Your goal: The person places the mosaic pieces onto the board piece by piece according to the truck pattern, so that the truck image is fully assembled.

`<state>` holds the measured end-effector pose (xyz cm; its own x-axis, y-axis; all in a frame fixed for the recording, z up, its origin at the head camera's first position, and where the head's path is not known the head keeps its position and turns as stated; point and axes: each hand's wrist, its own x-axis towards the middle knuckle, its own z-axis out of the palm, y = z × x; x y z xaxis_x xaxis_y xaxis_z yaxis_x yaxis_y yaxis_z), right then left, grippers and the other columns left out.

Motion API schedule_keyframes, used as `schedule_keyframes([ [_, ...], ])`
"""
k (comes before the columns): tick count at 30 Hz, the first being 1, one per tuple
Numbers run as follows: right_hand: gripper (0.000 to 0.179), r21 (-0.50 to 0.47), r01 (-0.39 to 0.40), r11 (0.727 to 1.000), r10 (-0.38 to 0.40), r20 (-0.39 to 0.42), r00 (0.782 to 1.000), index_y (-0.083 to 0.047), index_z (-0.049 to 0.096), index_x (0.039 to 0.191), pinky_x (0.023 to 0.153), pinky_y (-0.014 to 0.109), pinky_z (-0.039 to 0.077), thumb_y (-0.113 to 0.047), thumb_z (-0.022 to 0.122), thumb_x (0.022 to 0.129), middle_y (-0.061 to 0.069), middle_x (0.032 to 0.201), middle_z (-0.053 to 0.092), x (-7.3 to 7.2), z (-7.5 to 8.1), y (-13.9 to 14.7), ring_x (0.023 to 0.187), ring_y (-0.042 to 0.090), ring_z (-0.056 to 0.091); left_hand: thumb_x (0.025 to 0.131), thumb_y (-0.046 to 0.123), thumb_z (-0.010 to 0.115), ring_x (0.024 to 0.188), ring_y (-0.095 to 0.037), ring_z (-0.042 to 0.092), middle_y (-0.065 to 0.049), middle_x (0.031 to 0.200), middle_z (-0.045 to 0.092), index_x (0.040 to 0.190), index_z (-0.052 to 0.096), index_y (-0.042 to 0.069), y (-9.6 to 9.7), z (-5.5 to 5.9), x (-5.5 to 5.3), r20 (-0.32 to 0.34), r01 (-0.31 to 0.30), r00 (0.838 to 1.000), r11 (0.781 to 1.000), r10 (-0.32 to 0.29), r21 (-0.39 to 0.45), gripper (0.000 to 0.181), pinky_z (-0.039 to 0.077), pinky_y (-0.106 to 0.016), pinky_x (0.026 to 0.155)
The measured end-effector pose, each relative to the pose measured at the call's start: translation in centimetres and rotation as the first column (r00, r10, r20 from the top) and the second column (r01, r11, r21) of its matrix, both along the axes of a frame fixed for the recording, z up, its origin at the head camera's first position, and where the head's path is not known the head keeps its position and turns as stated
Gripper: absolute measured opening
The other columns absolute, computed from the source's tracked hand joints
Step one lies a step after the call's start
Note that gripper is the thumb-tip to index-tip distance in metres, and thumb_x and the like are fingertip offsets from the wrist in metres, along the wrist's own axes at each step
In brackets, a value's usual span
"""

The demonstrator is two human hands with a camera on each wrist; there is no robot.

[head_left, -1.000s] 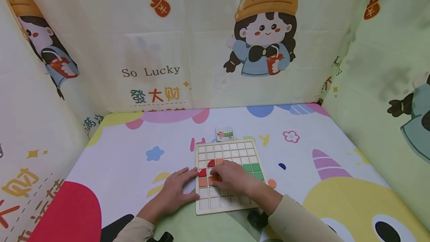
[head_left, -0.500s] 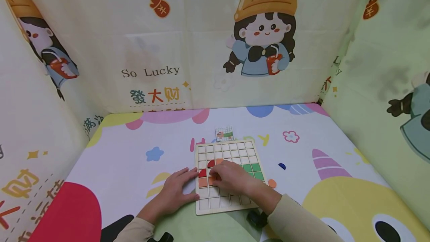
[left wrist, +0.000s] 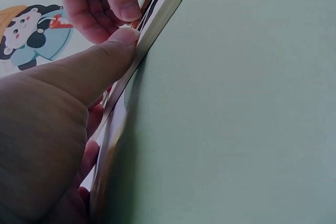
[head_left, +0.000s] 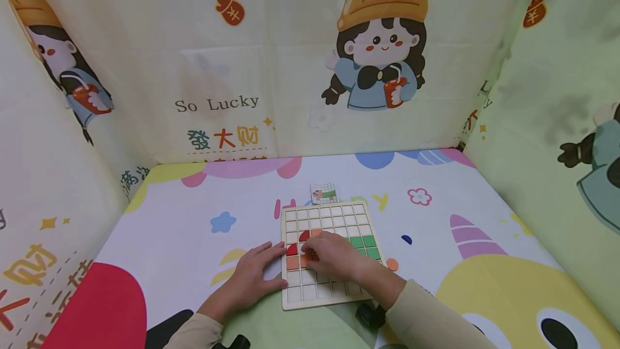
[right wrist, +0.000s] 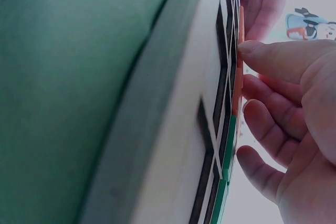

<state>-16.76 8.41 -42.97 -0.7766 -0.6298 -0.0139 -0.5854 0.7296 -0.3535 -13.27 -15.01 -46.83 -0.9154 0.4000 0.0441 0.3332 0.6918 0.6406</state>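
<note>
A pale wooden grid board [head_left: 322,295] lies on the table with coloured tiles in several cells. Red quarter-round tiles [head_left: 292,250] and orange square tiles [head_left: 293,263] sit at its left, green tiles [head_left: 370,241] at its right. My left hand [head_left: 252,273] rests along the board's left side, fingers spread and thumb [left wrist: 123,38] touching the rim. My right hand [head_left: 336,257] is over the middle-left cells; its thumb [right wrist: 254,51] and bent fingertips pinch at an orange tile [right wrist: 237,95] on the board. The palm hides some middle cells.
A small pattern card [head_left: 323,193] lies just beyond the board's far edge. Right of the board are a dark blue half-round piece [head_left: 407,239] and an orange round piece [head_left: 392,265]. Printed cloth walls [head_left: 290,69] enclose the table's back and sides.
</note>
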Motion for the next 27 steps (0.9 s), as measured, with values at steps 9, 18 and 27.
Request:
schedule_keyframes([
  [9,0.031,-0.043,0.001,0.999,0.0,0.02,1.0,-0.01,0.072,0.115,0.083,0.028,0.05,-0.027,0.076,0.09,-0.007,0.096,0.067,-0.3,-0.2,0.3,0.088,0.01,0.056,0.083,0.043,0.081,0.141,-0.036,0.036,0.001,0.15,0.05,0.143,0.057,0.014,-0.1,-0.1,0.0,-0.014,0.017,1.0,1.0,-0.017,0.003,0.071,0.027,-0.066,0.107],
  [18,0.029,-0.147,0.091,0.985,-0.082,0.068,0.994,-0.01,0.069,0.117,0.082,0.037,0.051,-0.02,0.073,0.09,0.0,0.105,0.069,-0.6,0.9,2.1,0.091,0.016,0.059,0.083,0.042,0.081,0.142,-0.036,0.034,0.0,0.151,0.048,0.143,0.056,0.014,0.0,0.0,-0.1,0.013,0.008,1.0,1.0,-0.008,-0.006,0.071,0.026,-0.064,0.109],
  [27,0.031,-0.219,0.166,0.961,-0.158,0.052,0.986,-0.006,0.068,0.119,0.08,0.038,0.051,-0.018,0.074,0.091,0.003,0.11,0.068,-0.6,1.8,5.2,0.092,0.019,0.06,0.082,0.041,0.082,0.141,-0.037,0.035,-0.001,0.151,0.048,0.143,0.056,0.013,0.0,0.1,0.1,-0.002,0.008,1.0,1.0,-0.008,-0.007,0.072,0.026,-0.066,0.108],
])
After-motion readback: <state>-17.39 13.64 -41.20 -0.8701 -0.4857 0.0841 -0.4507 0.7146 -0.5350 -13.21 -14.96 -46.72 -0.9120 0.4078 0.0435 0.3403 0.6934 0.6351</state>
